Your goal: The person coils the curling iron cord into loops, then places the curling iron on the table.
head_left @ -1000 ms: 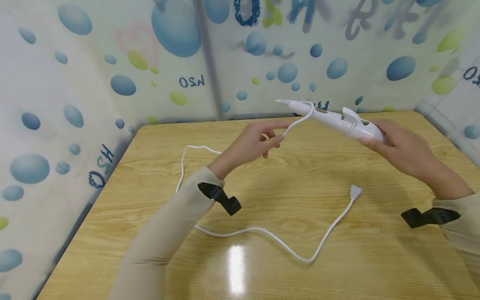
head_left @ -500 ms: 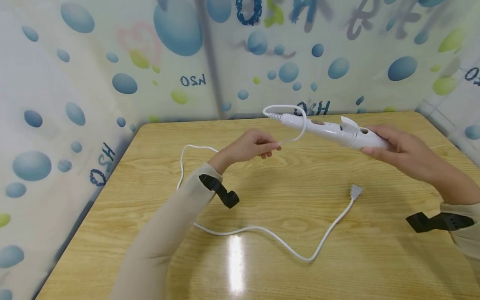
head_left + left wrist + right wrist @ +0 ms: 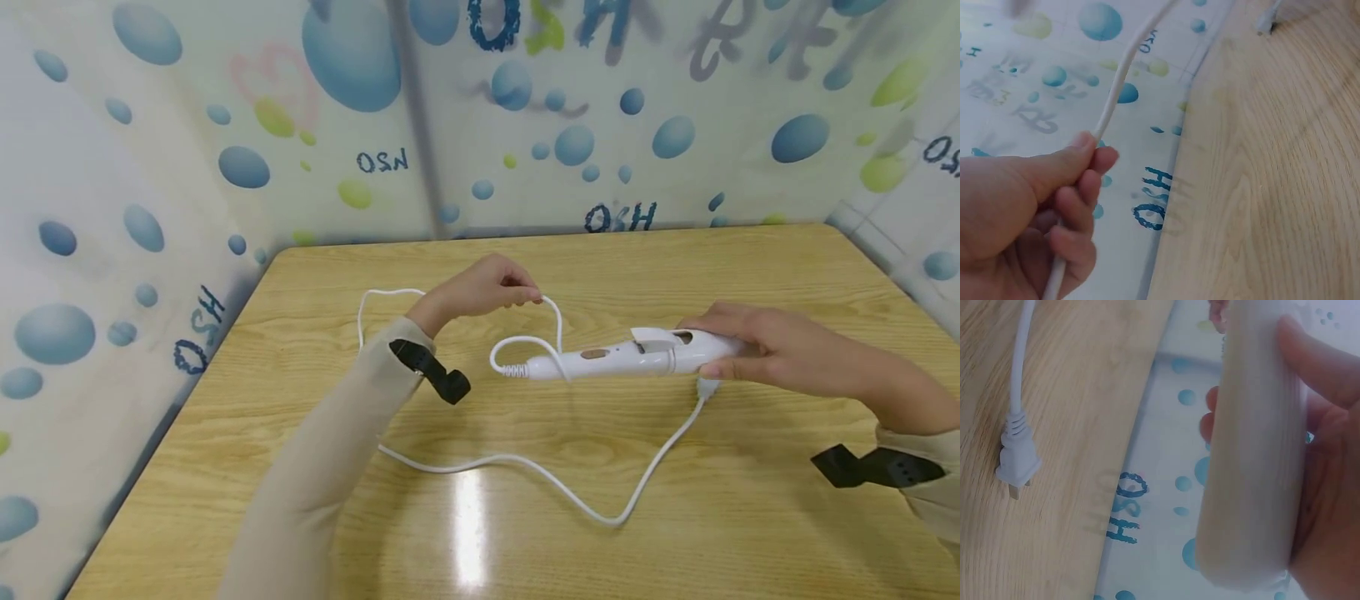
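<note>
A person's two bare hands work over a wooden table [image 3: 750, 517] with what looks like a white curling iron [image 3: 600, 362]. The right hand [image 3: 787, 346] has its fingers and thumb clamped around the iron's smooth, rounded end, from opposite sides. From those fingers the iron extends leftward, nearly level, its cord end farthest from them. Just left of the right fingertips, the clamp lever [image 3: 654, 336] stands slightly raised. Gripping that far end probably leaves the cord end free for the other hand.

The left hand [image 3: 483, 287] pinches the white power cord [image 3: 560, 321] between thumb and forefinger, the other fingers curled in beneath. From this pinch the cord drops rightward to the iron, where it appears to pass around the handle and loop back to its end. Holding it raised likely keeps that loop from slackening. The rest trails on the table below the left fingers. It finishes in a two-prong plug [image 3: 708, 387], lying on the near side of the right thumb.
</note>
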Tool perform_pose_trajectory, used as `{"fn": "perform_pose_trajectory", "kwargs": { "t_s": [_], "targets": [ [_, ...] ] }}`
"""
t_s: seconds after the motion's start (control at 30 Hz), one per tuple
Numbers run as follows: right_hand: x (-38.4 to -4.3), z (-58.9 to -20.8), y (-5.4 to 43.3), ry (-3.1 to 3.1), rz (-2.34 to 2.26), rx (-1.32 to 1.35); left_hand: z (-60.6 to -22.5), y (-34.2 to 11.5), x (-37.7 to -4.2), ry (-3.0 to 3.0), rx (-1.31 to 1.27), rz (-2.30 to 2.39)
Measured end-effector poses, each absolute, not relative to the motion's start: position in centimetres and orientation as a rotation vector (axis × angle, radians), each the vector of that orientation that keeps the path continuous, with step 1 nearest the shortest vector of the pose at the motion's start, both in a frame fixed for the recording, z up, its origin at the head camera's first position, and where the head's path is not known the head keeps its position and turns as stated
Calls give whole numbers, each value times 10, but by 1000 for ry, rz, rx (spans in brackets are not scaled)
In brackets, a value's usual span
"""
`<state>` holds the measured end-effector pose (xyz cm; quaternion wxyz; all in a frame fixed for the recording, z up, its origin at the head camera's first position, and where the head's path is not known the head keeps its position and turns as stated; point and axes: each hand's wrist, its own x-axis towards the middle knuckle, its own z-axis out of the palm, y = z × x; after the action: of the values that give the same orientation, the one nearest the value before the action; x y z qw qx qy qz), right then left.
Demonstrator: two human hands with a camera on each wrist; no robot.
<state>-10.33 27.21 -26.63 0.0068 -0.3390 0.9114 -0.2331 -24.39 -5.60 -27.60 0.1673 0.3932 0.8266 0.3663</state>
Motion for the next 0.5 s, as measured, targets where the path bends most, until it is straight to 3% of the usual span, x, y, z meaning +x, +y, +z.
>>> {"fn": "perform_pose_trajectory", "kwargs": {
  "t_s": [0.2,0.5],
  "targets": [
    [-107,-273,271,2869,-572,-1014,-264,-56,-235,2457,1119,1092],
    [-118,-274,269,2919,-416,-702,-242,-46,-201,2478,1211,1309]
  ]
}}
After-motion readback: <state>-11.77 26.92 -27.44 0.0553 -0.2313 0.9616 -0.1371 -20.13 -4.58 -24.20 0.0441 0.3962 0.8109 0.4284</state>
